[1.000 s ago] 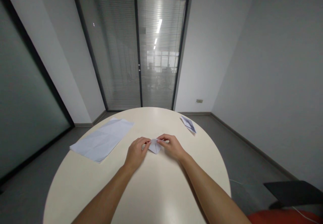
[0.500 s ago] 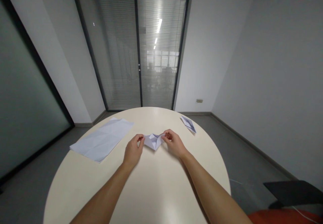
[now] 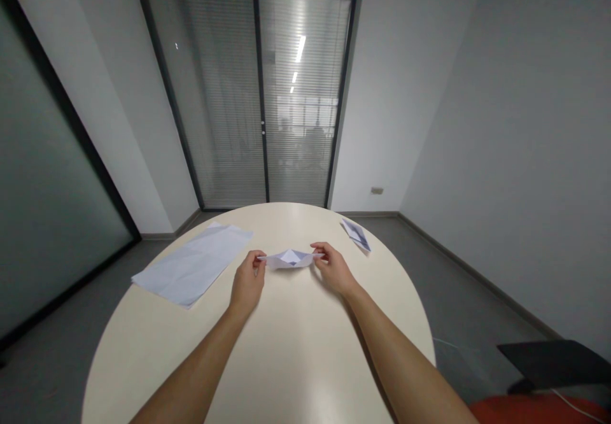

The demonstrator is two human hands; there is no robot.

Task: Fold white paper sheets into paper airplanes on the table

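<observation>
A small folded white paper boat (image 3: 289, 259) with a raised peak in its middle is stretched between my two hands over the round table. My left hand (image 3: 248, 282) pinches its left tip. On the other side, the fingers of my right hand (image 3: 333, 268) are closed on the right tip. Creased white paper sheets (image 3: 195, 265) lie to the left of my left hand. Beyond my right hand, near the table's far right edge, rests another folded paper piece (image 3: 356, 235).
The round cream table (image 3: 281, 347) has a curved edge all around. At the lower right stand a black armrest (image 3: 556, 363) and a red seat (image 3: 534, 409). Glass panels with blinds (image 3: 305, 93) are behind the table.
My hands have moved slightly apart. Between them the paper has gone from a bent, pointed shape to a longer, flatter boat form.
</observation>
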